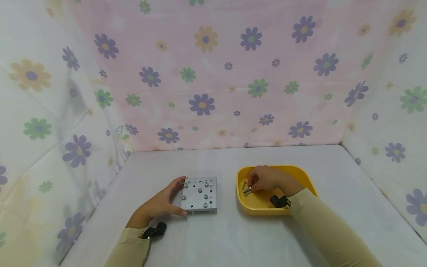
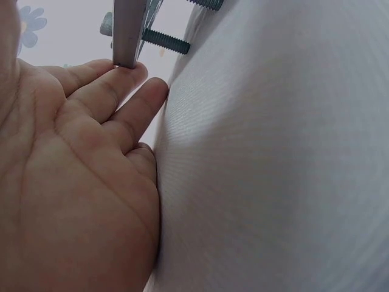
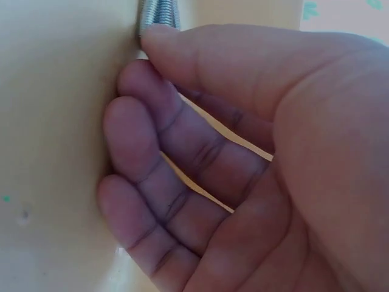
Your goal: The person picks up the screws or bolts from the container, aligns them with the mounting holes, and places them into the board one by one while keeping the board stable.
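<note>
L hand [image 1: 160, 202] is spread round the L side of a metal plate [image 1: 195, 198], thumb at the near corner, fingers at the far one, holding it b/w them. Plate sits L of ctr on the white table [image 1: 207, 241], approx. flat, w/ several bolts [image 1: 205, 196] in its holes, heads up. L wrist view: threaded ends poke out the underside; fingertips touch the plate's edge, lower side of hand on the table.

R hand [image 1: 268, 178] is in the yellow tray [image 1: 267, 212], R of the plate & apart from it, pinching loose bolts [image 1: 247, 191] at the thumb tip; index contact is hidden, so can't tell how firm. Other fingers curl in. A thin screw [image 1: 244, 185] lies just beside, also in the tray. Flowered cloth [image 1: 220, 85] hangs behind.
</note>
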Available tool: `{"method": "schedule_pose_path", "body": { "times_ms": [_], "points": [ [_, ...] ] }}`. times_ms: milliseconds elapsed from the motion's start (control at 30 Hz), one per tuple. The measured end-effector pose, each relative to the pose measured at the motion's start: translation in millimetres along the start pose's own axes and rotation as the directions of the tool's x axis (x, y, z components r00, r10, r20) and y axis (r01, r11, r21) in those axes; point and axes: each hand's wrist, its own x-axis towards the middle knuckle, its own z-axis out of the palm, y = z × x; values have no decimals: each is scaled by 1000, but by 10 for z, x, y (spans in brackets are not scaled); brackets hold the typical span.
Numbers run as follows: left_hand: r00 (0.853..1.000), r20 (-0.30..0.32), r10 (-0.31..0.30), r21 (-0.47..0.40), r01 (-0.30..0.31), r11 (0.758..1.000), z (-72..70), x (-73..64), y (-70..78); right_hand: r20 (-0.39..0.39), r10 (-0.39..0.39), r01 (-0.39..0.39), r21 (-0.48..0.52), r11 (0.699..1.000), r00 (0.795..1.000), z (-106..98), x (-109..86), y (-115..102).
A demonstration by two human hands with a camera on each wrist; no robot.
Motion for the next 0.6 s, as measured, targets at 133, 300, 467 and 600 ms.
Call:
{"method": "schedule_pose_path", "body": {
  "times_ms": [133,300,467,600],
  "points": [
    [1000,1,5,-2,-5,1000,-6,-4,7,5,-21,21,-5,1000,1000,-11,-20,20],
    [1000,0,4,-12,-4,1000,-6,-6,16,20,-27,27,16,999,999,-43,-57,31],
    [1000,0,2,-8,-2,1000,-5,-11,10,-4,7,-7,11,1000,1000,-45,-70,20],
    [1000,3,4,-5,-4,1000,-4,-10,-2,-24,30,-30,8,1000,999,-34,-77,-6]
  ]
}}
